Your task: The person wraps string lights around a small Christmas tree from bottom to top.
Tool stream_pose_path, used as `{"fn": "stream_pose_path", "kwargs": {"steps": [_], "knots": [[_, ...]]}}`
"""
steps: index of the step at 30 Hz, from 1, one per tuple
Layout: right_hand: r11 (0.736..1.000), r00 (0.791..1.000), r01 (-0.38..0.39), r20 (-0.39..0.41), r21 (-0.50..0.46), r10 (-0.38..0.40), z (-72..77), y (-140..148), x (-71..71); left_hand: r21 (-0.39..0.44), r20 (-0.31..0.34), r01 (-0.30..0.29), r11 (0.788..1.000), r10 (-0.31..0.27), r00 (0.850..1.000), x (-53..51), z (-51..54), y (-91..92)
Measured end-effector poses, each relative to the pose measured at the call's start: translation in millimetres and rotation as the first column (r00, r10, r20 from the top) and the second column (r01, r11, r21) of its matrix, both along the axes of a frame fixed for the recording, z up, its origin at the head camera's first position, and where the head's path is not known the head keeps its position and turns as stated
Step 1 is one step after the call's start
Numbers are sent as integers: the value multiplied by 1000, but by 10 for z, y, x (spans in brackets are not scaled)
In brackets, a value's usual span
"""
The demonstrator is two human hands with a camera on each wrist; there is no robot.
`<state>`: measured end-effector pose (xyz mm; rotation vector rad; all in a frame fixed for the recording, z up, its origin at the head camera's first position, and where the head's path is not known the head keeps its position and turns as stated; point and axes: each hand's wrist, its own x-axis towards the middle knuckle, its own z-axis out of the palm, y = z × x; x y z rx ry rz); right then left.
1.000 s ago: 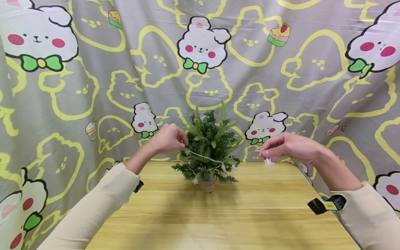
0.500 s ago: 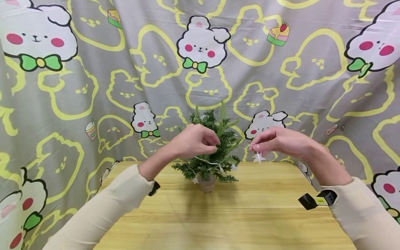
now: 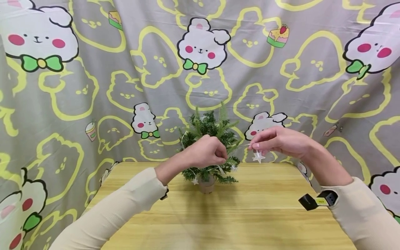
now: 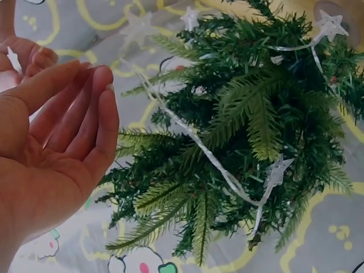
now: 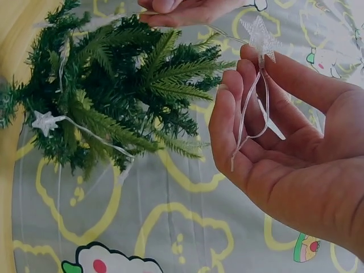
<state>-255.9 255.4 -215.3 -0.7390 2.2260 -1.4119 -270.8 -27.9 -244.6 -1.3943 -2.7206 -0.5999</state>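
A small artificial Christmas tree [image 3: 204, 121] in a pot [image 3: 207, 187] stands on the table. A star string light [image 4: 207, 153] with a clear wire runs across its branches. My left hand [image 3: 206, 151] is in front of the tree and pinches the wire between thumb and fingertips. To the right of the tree, my right hand [image 3: 282, 141] holds the wire beside a clear star [image 3: 258, 156]. In the right wrist view a loop of wire [image 5: 267, 108] hangs across the right fingers. Another star [image 5: 46, 122] lies against the lower branches.
The wooden table [image 3: 250, 215] extends toward me from the tree. Behind it hangs a grey curtain [image 3: 168, 104] with rabbit prints, close to the tree's back. A black wrist camera [image 3: 318, 200] sits on the right sleeve.
My left hand has moved right across the tree's front, and slightly down. The right hand has shifted a little left, the star hanging from it, and then stayed nearly still.
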Motion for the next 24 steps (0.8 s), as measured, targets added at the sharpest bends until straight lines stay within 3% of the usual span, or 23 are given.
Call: {"fn": "stream_pose_path", "kwargs": {"steps": [7, 13, 17, 21, 24], "knots": [[992, 1000, 18, 23, 124, -21, -33, 124, -16, 32, -74, -18, 999, 21, 997, -30, 36, -51], [991, 999, -8, 33, 130, 3, -67, 184, -49, 45, -64, -22, 999, 25, 998, -36, 24, -87], [991, 999, 23, 30, 132, -27, -56, 182, -49, 98, -33, -80, 992, 84, 996, -24, 99, -166], [991, 996, 79, 19, 110, -82, -24, 176, -48, 185, 7, -175, 967, 177, 984, -33, 253, -321], [991, 994, 103, 15, 82, -105, -11, 172, -61, 275, 29, -264, 925, 266, 963, -78, 342, -452]]}}
